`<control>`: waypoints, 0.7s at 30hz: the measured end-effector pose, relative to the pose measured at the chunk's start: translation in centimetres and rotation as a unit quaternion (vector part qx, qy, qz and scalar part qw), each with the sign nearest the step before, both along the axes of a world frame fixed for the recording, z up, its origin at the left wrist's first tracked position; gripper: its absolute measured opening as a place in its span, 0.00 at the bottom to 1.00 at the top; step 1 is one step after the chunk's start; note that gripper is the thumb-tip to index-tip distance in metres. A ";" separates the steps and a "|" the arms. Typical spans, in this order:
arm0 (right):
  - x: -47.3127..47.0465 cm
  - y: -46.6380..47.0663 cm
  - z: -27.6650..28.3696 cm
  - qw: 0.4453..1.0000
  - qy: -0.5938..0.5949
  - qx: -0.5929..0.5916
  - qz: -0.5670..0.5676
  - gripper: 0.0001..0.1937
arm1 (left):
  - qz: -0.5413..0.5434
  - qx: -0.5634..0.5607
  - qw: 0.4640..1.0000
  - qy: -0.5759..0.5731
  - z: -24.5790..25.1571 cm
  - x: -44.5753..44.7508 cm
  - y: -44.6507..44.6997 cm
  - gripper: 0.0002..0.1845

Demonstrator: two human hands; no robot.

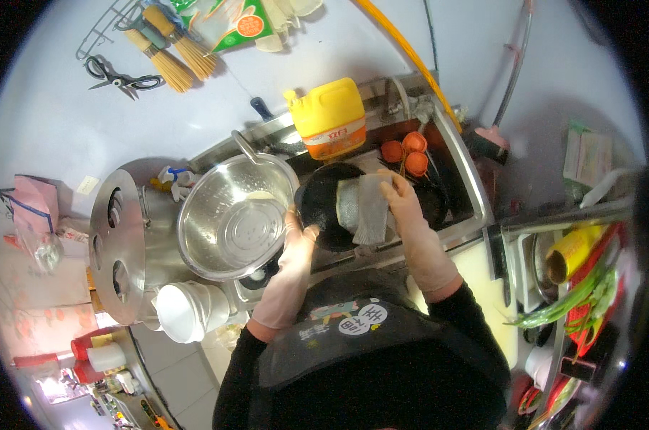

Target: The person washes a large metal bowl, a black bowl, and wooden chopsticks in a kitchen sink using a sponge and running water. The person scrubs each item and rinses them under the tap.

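My gloved left hand grips the near left rim of a black bowl-shaped pan over the sink, beside a large stainless steel basin. The pan is tilted, and its inside shows dark. In my gloved right hand is a grey mesh cloth, pinched between thumb and fingers at its right edge. The cloth hangs at the pan's right side. A paler patch, whose material I cannot tell, lies beside it. A metal faucet spout reaches over the basin's rim.
Behind the pan stands a yellow detergent jug. Orange round scrubbers lie in the sink's right part. At left are a tall steel pot and a white bucket. A pale cutting board lies right, near green vegetables.
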State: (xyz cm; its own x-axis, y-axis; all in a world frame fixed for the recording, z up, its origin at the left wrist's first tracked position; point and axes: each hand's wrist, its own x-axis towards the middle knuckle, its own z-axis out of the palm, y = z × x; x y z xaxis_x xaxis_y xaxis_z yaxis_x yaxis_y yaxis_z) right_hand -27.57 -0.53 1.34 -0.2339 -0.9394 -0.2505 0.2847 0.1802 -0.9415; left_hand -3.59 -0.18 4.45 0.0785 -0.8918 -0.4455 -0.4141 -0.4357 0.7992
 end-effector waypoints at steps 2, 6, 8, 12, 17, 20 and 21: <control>0.0 0.1 0.8 0.992 0.090 -0.082 0.040 0.27 | -0.031 -0.062 0.997 -0.017 -0.2 0.2 -0.2 0.49; 0.5 0.8 1.9 0.810 0.507 -0.245 0.161 0.31 | -0.004 0.015 1.000 -0.014 -0.9 0.9 -0.7 0.48; 1.3 0.8 1.9 0.676 0.623 -0.308 0.245 0.30 | -0.007 -0.026 1.000 -0.003 -1.5 1.1 -0.9 0.47; 2.7 -0.4 1.7 0.461 0.742 -0.184 0.451 0.30 | -0.042 -0.106 0.993 0.023 -2.8 1.4 -1.2 0.46; 2.1 -2.3 2.9 0.597 0.567 -0.220 0.523 0.14 | 0.016 -0.041 0.996 0.073 -2.7 2.6 -0.9 0.46; 1.1 -3.5 4.2 0.728 0.470 -0.228 0.444 0.11 | 0.041 -0.057 0.995 0.070 -1.5 3.3 -1.1 0.46; 1.0 -4.2 4.5 0.814 0.389 -0.150 0.404 0.13 | 0.065 -0.019 0.996 0.065 -1.1 3.5 -1.2 0.46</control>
State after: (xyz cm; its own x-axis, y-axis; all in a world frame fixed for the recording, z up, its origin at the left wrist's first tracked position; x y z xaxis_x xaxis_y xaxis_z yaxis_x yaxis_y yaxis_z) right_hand -26.61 -4.75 5.83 0.5129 -0.8569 -0.0520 -0.5166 -0.2596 -0.8159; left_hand -0.05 -1.42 3.39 0.1378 -0.8944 -0.4256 -0.2474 -0.4471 0.8596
